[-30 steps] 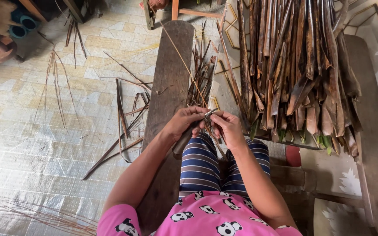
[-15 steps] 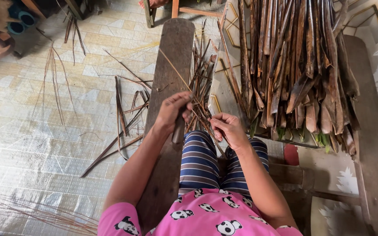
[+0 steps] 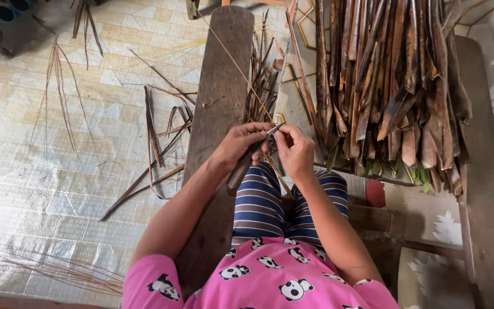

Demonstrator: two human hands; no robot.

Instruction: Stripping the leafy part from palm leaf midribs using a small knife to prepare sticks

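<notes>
My left hand is closed around a knife with a dark wooden handle, its short blade pointing right toward my other hand. My right hand pinches a thin brown leaf rib that runs up and left over the wooden plank. The two hands meet above my striped knees, blade against the rib.
A thick bundle of dark dried leaf strips lies to the right on a wooden bench. Stripped leaf scraps are scattered on the woven floor mat. Thin ribs lie at lower left.
Half a second ago my left hand with the knife was drawn up and left, away from my right hand. It has come back, and the blade meets the rib again.
</notes>
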